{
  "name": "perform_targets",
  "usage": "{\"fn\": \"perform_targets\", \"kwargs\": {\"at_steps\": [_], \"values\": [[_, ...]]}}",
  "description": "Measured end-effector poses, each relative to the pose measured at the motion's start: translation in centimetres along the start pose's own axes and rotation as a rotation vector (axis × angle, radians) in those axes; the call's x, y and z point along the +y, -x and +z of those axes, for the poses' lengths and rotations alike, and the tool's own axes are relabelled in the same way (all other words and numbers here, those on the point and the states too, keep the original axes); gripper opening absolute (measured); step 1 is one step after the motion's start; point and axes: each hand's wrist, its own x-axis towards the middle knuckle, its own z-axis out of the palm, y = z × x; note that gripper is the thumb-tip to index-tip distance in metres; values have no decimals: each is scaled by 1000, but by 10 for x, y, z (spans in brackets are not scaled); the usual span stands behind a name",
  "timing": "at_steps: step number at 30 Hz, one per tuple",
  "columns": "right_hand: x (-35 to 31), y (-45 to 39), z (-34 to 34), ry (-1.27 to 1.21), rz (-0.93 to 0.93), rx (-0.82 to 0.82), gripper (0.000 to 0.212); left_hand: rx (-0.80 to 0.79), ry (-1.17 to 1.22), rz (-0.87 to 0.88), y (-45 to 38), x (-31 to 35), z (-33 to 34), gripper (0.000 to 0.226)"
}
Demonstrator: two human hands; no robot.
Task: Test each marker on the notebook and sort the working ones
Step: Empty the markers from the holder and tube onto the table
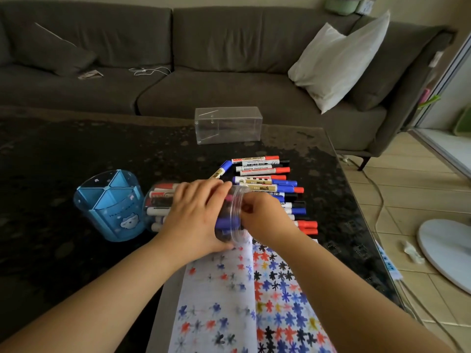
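1. Nearest: open notebook (244,301) lying on the dark worktop (51,200), both pages covered in red, blue, black and some yellow star-shaped test marks; both forearms cross over its edges and hide part of each page.
2. Just beyond the notebook's far edge: clear round jar (229,220) lying on its side, mouth toward the right, packed with markers; red, black and white barrels show through its left end.
3. Left hand (196,215) lies over the top of the jar, fingers (214,187) curled round its wall, holding it down; the hand hides the jar's middle.
4. Right hand (265,217) at the jar's mouth, fingers bent in toward the rim; whether they pinch a marker or only touch the rim cannot be told, since the hand covers the opening.
5. Left of the jar, just beside it: blue pen holder (109,207), upright, divided into wedge-shaped compartments, a cartoon face on its side.
6. Right of and behind the hands: pile of markers (265,179) spread flat on the worktop, mostly lying sideways, caps red, blue and black; the right hand hides the nearer ones.
7. Farther back, well apart from the pile: clear rectangular box (228,124) near the worktop's far edge.
8. Beyond the worktop: grey sofa (204,59) with a white cushion (339,62) at its right end; white cable (150,70) on the seat.
9. Right, on the tiled floor: round white fan base (448,248), cords trailing beside the worktop.
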Motion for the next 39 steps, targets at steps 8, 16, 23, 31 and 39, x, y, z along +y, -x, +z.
{"fn": "perform_targets", "kwargs": {"at_steps": [8, 16, 23, 31, 39], "values": [[30, 0, 1, 5, -108, -110, 34, -203, -16, 18, -17, 10, -5, 112], [49, -3, 5, -442, 27, 64, 13, -506, 1, 74, -46, -1, -19, 126], [45, -4, 6, -417, -42, -54, 40, -554, -31, 73, -51, -7, -25, 116], [44, -12, 5, -972, 131, 86, 28, -373, -329, 151, -70, 4, -36, 110], [45, -22, -4, -1496, 466, -34, 42, -295, -560, 234, -73, 21, -34, 99]]}}
